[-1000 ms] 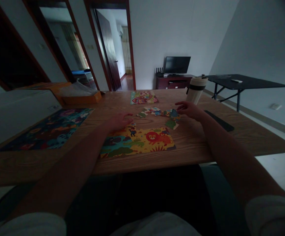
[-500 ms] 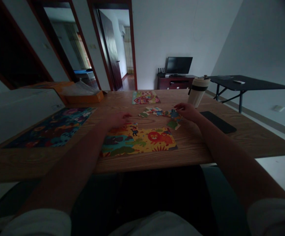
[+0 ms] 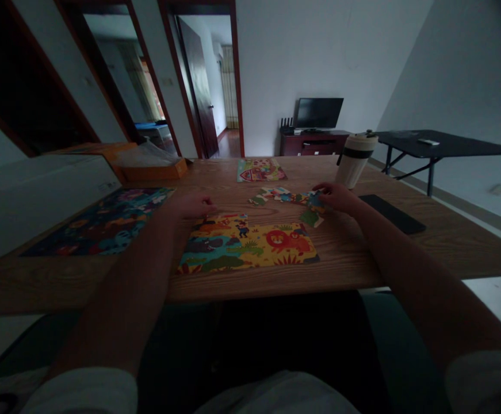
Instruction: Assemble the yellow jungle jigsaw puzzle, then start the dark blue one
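Observation:
A partly joined jigsaw puzzle (image 3: 250, 247) with lions, a hippo and a crocodile lies flat near the table's front edge. Just beyond its upper left corner hovers my left hand (image 3: 192, 206), empty, with fingers loosely bent and slightly apart. My right hand (image 3: 340, 198) reaches to the right end of a spread of loose puzzle pieces (image 3: 282, 195). Its fingertips close on a blue puzzle piece (image 3: 314, 199), partly covered by them. A green puzzle piece (image 3: 310, 217) lies nearer me, between that spread and the joined part.
A dark puzzle sheet (image 3: 103, 221) lies at left, beside a white box (image 3: 52, 201) and an orange box (image 3: 155, 171). Farther back is a colourful picture sheet (image 3: 261, 171). A cream tumbler (image 3: 354, 164) and a black flat slab (image 3: 390, 214) are on the right.
My left hand has shifted left, away from the joined puzzle's upper edge. My right hand stays at the loose pieces, its fingers lower around the blue one. The view has turned slightly left.

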A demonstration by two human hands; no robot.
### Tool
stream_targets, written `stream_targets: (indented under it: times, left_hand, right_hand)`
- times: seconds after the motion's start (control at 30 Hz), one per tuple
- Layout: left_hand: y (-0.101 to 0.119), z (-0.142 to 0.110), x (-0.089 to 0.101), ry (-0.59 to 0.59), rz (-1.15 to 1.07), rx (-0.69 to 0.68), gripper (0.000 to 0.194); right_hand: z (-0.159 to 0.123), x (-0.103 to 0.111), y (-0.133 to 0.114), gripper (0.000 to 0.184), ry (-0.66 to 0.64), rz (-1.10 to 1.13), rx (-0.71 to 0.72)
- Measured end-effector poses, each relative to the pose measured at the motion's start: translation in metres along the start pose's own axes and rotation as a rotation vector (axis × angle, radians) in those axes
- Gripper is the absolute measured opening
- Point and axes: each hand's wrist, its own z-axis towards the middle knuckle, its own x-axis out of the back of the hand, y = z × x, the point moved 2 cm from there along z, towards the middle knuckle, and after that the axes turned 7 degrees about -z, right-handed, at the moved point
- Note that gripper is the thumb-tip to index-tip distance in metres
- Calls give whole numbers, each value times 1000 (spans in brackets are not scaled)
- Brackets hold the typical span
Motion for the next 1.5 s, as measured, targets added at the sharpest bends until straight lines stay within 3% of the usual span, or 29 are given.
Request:
stream_targets:
  times: [0.13,0.37,1.07,1.27,1.4,1.5]
  left_hand:
    - [25,-1,-16,-55,12,-59,37]
    - [44,-8,-23,-76,4,-90,38]
    - [44,-7,-27,-121,19,-144,35]
    - [56,-11,-30,-117,-33,-200,38]
    - [73,-15,-38,-127,-94,-271,38]
    - [85,-18,-43,-135,-90,-320,41]
  right_hand:
    - [-3,0,-10,23,63,176,-20]
    - [-6,-5,-21,16,14,370,-31]
    - [-14,1,-33,8,-6,414,-65]
    - [-24,-27,-71,21,-136,602,-15]
    - [-35,-55,-102,26,-232,480,66]
    - [-38,-64,-106,25,-273,383,107]
